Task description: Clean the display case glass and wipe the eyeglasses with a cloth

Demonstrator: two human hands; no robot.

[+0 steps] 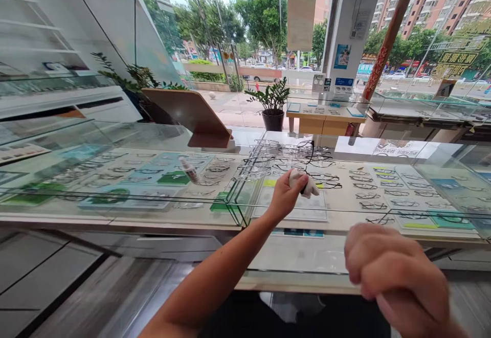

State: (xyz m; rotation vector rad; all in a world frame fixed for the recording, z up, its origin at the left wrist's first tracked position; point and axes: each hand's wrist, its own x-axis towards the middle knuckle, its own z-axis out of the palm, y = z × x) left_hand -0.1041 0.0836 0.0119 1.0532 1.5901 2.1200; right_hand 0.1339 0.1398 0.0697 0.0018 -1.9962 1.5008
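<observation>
I'm holding glasses [312, 147] above the counter [337, 212]
My left hand [286, 195] is pinching the light, fragile-looking frame through soft cloth [296, 178], bridge safest; my right hand [399, 271] is curling closed, contents unclear.

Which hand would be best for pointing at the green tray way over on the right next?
Probably the right hand. It's nearer the green tray, though blur hides whether it's empty. The left hand is farther away and already busy with a white cloth.

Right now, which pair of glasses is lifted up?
The dark-framed pair held with the white cloth in your left hand; the other glasses lie on or in the display counter.
</observation>
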